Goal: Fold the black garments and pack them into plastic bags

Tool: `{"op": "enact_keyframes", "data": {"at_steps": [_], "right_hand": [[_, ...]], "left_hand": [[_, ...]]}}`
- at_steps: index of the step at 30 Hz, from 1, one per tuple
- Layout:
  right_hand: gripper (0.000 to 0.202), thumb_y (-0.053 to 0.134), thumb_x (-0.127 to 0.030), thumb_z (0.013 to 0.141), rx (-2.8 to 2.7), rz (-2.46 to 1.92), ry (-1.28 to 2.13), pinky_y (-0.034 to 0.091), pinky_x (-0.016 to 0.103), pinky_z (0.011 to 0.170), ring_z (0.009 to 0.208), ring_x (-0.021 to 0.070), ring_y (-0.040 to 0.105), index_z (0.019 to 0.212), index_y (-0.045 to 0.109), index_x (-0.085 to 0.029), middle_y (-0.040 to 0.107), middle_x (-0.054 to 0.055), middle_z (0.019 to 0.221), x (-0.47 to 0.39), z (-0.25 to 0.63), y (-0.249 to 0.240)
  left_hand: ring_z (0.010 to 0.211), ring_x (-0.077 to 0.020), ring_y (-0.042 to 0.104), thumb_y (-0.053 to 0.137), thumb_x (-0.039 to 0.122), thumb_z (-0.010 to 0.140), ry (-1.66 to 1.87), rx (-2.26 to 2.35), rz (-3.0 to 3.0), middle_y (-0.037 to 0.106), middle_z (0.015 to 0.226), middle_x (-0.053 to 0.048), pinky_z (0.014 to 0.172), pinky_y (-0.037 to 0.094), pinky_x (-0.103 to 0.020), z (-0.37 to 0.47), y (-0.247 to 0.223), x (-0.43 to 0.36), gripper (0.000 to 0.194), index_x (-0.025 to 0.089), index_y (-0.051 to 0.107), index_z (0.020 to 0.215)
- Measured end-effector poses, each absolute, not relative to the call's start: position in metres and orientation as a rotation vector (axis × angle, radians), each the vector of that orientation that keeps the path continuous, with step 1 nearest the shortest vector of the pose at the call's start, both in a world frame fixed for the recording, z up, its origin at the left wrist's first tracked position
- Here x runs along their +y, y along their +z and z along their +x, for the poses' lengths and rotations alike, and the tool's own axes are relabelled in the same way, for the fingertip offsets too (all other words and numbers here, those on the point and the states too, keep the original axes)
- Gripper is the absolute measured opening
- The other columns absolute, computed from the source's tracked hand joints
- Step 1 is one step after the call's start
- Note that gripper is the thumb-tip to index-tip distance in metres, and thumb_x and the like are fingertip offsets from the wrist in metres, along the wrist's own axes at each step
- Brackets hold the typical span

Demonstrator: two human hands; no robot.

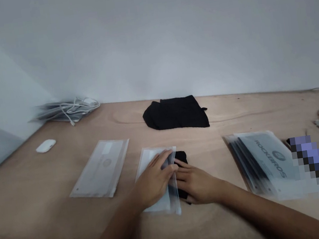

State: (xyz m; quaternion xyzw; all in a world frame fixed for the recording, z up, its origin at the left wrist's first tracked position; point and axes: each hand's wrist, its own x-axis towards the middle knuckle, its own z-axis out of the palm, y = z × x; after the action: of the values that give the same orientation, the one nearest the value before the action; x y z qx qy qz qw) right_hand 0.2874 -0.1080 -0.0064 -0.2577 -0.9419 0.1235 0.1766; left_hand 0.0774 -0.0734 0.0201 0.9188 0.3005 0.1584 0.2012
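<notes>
At the centre of the wooden table (pixel 207 225), one frosted zip bag (pixel 162 205) meets one folded black cloth (pixel 181 156) at its three o'clock edge. The left hand (pixel 154 181), palm down, spreads its fingers over the bag; the right hand (pixel 198 183) reaches in from four o'clock, fingers at the cloth, grip unclear. Outward: one flat pouch (pixel 103 171) at nine, one earbud case (pixel 46 146) at ten, one black fabric piece (pixel 176 113) at twelve, several ROCKBROS bags (pixel 272 159) at three, pale walls (pixel 148 38) beyond.
</notes>
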Motion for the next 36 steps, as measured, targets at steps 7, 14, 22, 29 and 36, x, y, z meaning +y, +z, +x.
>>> {"op": "enact_keyframes", "data": {"at_steps": [7,14,22,29,36], "right_hand": [[0.074,0.064,-0.036,0.093,-2.562,-1.060,0.316,0.034,0.053,0.119,0.154,0.0326,0.017,0.158,0.031,-0.019,0.017,0.017,0.168,-0.130,0.343,-0.010],[0.045,0.057,-0.016,0.094,-2.595,-1.001,0.301,0.043,0.049,0.114,0.145,0.0314,0.040,0.138,0.056,-0.014,0.035,0.021,0.160,-0.124,0.307,-0.012],[0.024,0.049,-0.022,0.100,-2.611,-0.803,0.328,0.054,0.040,0.100,0.111,0.0256,0.065,0.101,0.071,-0.012,0.071,0.015,0.108,-0.106,0.280,-0.012],[0.027,0.051,-0.023,0.099,-2.461,-0.904,0.293,0.051,0.044,0.106,0.133,0.0274,0.053,0.119,0.066,-0.013,0.060,0.018,0.137,-0.119,0.295,-0.009],[0.020,0.057,-0.027,0.097,-2.660,-0.876,0.312,0.031,0.049,0.121,0.132,0.0265,0.055,0.106,0.074,-0.019,0.067,0.012,0.130,-0.130,0.294,-0.011]], "left_hand": [[0.152,-0.0257,0.027,0.037,0.022,0.107,0.389,0.855,2.584,0.032,0.165,-0.008,0.123,0.027,-0.050,0.077,0.015,-0.072,0.027,0.023,0.062,0.115],[0.152,-0.0289,0.028,0.038,0.014,0.104,0.377,0.749,2.697,0.031,0.164,-0.011,0.122,0.024,-0.058,0.078,0.016,-0.075,0.027,0.022,0.062,0.112],[0.153,-0.0268,0.025,0.044,0.010,0.098,0.435,0.619,2.666,0.030,0.165,-0.007,0.123,0.020,-0.057,0.072,0.022,-0.073,0.022,0.022,0.062,0.105],[0.154,-0.0270,0.022,0.040,0.015,0.103,0.396,0.676,2.645,0.031,0.164,-0.011,0.124,0.020,-0.055,0.071,0.026,-0.071,0.023,0.020,0.062,0.102],[0.152,-0.0281,0.026,0.047,0.012,0.097,0.315,0.643,2.679,0.038,0.162,-0.007,0.123,0.019,-0.059,0.078,0.026,-0.069,0.026,0.024,0.064,0.113]]}}
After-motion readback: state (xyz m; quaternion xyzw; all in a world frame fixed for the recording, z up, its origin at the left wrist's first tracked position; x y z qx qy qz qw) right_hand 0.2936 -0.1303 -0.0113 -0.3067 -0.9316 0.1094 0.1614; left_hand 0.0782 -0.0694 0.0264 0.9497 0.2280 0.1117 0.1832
